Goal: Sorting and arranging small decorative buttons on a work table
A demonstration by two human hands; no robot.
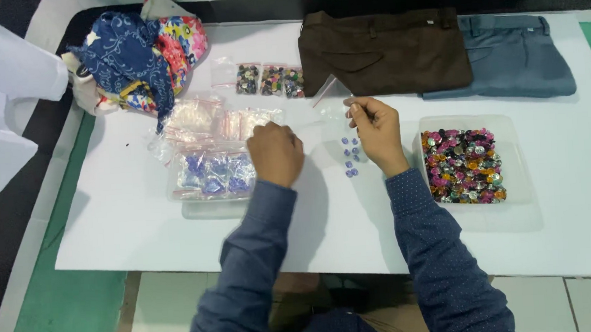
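Purple buttons, a small loose cluster, lie on the white sheet between our hands. Our right hand pinches a small clear zip bag; our left hand is curled shut (on what, we cannot tell). Three filled bags look done; the tub of mixed buttons remains nearly full, so most work seems left.

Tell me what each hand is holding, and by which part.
Both hands, left hand and right hand, pinch a small clear zip bag, apparently at its open top edge; the exact grip is too small to tell.
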